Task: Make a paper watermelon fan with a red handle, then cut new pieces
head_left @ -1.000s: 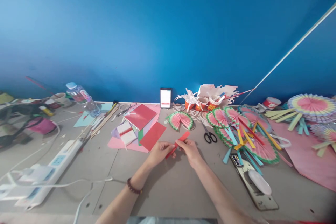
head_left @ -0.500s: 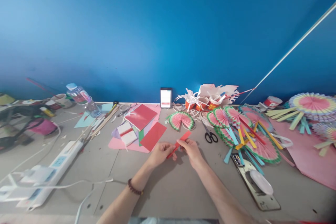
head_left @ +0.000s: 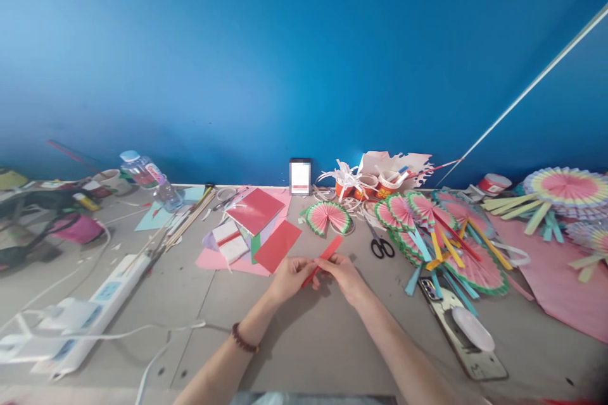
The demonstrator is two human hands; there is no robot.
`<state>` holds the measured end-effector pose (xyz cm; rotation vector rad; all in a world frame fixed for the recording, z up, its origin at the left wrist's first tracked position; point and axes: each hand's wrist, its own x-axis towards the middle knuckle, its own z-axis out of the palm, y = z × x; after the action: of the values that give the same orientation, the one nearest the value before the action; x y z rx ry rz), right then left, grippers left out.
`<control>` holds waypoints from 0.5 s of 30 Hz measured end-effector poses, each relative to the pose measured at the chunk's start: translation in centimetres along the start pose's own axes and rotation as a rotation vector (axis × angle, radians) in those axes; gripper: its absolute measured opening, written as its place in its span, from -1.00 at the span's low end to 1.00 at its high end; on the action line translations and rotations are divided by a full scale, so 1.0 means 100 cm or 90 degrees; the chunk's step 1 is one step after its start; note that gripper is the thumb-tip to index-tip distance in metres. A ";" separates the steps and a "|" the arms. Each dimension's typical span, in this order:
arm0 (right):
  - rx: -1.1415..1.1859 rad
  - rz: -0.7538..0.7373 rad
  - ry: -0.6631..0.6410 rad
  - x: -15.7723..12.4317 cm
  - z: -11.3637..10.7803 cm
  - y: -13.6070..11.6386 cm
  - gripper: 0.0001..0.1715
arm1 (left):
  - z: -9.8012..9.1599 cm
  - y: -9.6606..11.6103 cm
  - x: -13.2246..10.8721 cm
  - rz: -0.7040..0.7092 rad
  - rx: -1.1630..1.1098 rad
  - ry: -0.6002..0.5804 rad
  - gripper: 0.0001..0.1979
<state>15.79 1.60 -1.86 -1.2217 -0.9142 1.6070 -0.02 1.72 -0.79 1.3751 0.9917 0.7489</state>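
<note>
Both of my hands pinch a narrow red paper strip just above the grey table. My left hand grips its lower end, fingers closed. My right hand pinches the strip's middle, and the upper end sticks out toward the back right. A bead bracelet sits on my left wrist. A red paper sheet lies just behind my left hand. Black scissors lie to the right of my right hand.
A pile of pink-and-green paper fans with coloured strips fills the right side. A phone lies front right. A power strip with cables lies left, near a water bottle. Paper cups stand by the blue wall.
My right hand has slid slightly left along the strip; otherwise the hands and the strip stay almost where they were.
</note>
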 end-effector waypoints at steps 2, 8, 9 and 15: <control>-0.006 -0.007 0.039 0.000 0.001 0.000 -0.63 | 0.001 -0.002 0.001 -0.002 -0.021 -0.009 -0.54; -0.017 -0.035 0.148 0.003 0.000 0.002 -0.65 | -0.002 -0.007 0.003 -0.039 -0.100 -0.052 -0.53; -0.016 -0.038 0.159 0.003 -0.001 0.002 -0.64 | -0.003 -0.009 0.003 -0.044 -0.096 -0.043 -0.53; -0.001 -0.045 0.169 0.003 -0.002 0.000 -0.60 | -0.003 -0.009 0.003 -0.045 -0.079 -0.045 -0.51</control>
<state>15.93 1.88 -1.95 -1.3502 -0.7798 1.3502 -0.23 2.06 -1.69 1.2439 0.9184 0.6926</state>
